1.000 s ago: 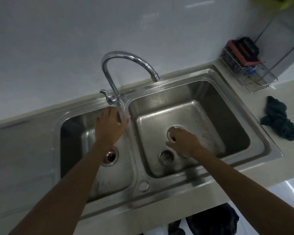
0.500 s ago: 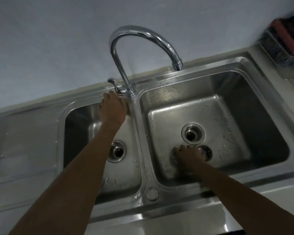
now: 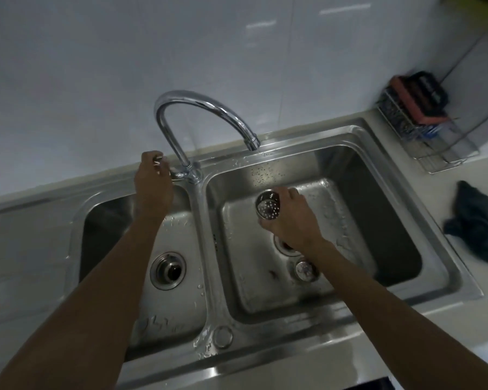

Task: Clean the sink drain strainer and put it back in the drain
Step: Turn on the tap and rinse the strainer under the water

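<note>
Head view: a stainless double-bowl sink (image 3: 406,175) is set into a pale countertop (image 3: 485,311) below a white tiled wall (image 3: 96,66). A chrome gooseneck faucet (image 3: 203,108) rises from the divider between the bowls, its spout ending above the rear edge of the right bowl. At the right rear of the countertop stands a wire rack (image 3: 423,136) containing a red-and-black item; a dark cloth (image 3: 476,223) lies crumpled near the sink's right rim. The left bowl has an open drain (image 3: 168,271). The right bowl has a drain opening (image 3: 283,246), partly hidden by the right wrist, and a small round metal part (image 3: 304,267) lying on the basin floor just beside it. The left hand (image 3: 152,184) reaches to the faucet handle (image 3: 158,160), fingers curled over it. The right hand (image 3: 290,218) holds the perforated strainer basket (image 3: 268,206) raised above the right bowl floor, below the spout, fingers wrapped around its side wall with its perforated end facing the camera.
</note>
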Tool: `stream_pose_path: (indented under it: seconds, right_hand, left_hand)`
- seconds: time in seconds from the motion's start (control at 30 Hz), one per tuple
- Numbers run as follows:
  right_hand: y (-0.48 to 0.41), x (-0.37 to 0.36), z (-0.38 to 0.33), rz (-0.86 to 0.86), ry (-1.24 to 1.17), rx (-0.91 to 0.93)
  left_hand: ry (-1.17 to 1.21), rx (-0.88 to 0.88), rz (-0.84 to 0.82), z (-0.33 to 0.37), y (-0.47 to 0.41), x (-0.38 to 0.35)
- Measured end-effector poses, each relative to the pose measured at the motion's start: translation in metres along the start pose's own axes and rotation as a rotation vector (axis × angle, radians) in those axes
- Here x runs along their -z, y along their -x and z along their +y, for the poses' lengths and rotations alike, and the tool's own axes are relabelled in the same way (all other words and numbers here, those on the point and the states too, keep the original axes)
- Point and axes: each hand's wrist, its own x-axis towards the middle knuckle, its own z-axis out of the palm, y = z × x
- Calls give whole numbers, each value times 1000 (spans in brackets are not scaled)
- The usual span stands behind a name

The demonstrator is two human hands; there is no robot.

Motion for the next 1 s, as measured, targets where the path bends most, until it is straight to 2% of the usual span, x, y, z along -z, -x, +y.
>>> stream_pose_path:
  seconds: [0.17,0.5,0.73,1.0]
  right_hand:
    - [-13,30,-17,191,-43,50]
    - [-24,31,-26,218,-36,100]
    - [-29,24,-28,191,-37,134]
    - [-32,24,-34,165,-60,145]
  left_hand:
    - [20,-96,-13,0,-1,12]
    - [-96,-192,-66,-5,-23,20]
    - [-22,-88,-79,-7,-37,16]
    - [-113,56,-104,-7,-48,10]
